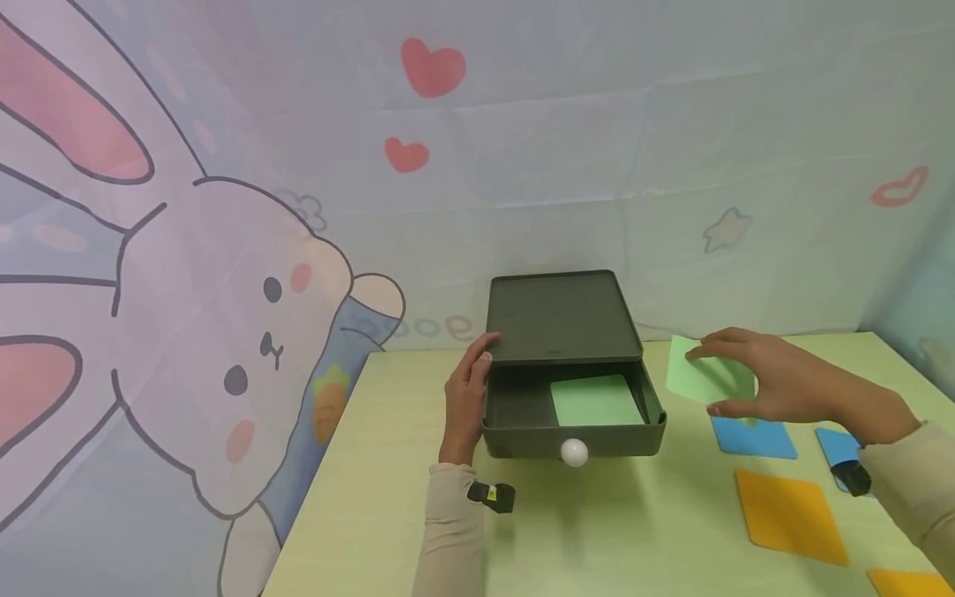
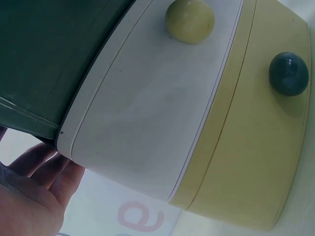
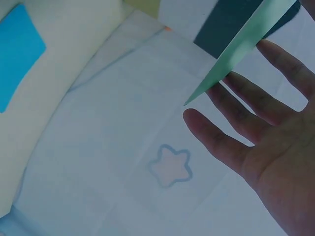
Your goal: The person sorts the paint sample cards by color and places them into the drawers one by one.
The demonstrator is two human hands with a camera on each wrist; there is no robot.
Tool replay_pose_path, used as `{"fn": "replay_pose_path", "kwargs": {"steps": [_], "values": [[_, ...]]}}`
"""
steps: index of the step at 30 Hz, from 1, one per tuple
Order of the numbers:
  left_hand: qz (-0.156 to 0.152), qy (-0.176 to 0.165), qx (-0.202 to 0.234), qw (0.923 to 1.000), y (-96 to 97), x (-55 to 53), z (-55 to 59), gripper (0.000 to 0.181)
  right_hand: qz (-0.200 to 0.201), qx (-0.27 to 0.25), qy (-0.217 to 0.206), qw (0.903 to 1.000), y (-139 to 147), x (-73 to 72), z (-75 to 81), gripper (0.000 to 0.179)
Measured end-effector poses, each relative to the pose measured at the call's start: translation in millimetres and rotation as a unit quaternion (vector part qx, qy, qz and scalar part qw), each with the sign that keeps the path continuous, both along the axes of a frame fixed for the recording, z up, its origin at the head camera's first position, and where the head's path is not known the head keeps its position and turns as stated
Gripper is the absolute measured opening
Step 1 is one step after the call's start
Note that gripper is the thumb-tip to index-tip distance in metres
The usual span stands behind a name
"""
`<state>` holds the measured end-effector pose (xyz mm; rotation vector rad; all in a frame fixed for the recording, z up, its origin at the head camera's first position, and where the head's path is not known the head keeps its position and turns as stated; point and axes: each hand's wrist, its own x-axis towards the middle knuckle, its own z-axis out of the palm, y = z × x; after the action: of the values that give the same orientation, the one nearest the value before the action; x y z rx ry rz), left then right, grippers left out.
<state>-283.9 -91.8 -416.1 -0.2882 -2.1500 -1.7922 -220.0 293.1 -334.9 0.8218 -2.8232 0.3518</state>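
Note:
A small drawer cabinet (image 1: 563,315) stands on the table, its dark green top drawer (image 1: 515,442) pulled out by a white knob side. Inside that drawer lies a light green card (image 1: 597,401). My left hand (image 1: 466,406) rests against the cabinet's left side, fingers extended along it. To the right of the drawer, my right hand (image 1: 794,377) pinches another light green card (image 1: 697,377), raised above the table. The right wrist view has this card (image 3: 241,49) edge-on at the fingertips. Below the green drawer, the left wrist view reveals a white drawer (image 2: 142,98) and a yellow drawer (image 2: 246,147).
Two blue cards (image 1: 755,439) and two orange cards (image 1: 791,516) lie on the right part of the pale table (image 1: 373,497); some are partly hidden or cut off. Behind the table hangs a cloth backdrop (image 1: 537,166) with a rabbit, hearts and a star.

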Motion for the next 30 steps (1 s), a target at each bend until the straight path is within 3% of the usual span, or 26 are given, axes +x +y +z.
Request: {"fn": "replay_pose_path", "kwargs": {"steps": [7, 18, 24, 30], "values": [[-0.002, 0.005, -0.004, 1.0000, 0.0, -0.1, 0.9, 0.034, 0.022, -0.023, 0.028, 0.9991, -14, 8.5, 15.7, 0.059], [0.000, 0.005, -0.002, 1.0000, -0.9, -0.5, -0.8, 0.033, 0.080, -0.037, 0.029, 0.9957, -57, 25.8, 34.4, 0.052], [0.007, 0.005, -0.005, 1.0000, -2.5, -0.6, -2.2, 0.033, 0.098, -0.028, -0.005, 0.9948, -81, 28.3, 31.6, 0.048], [-0.005, 0.007, 0.001, 1.0000, -1.7, -3.6, -3.5, 0.034, 0.112, -0.005, -0.015, 0.9936, -95, 25.2, 25.3, 0.049]]}}
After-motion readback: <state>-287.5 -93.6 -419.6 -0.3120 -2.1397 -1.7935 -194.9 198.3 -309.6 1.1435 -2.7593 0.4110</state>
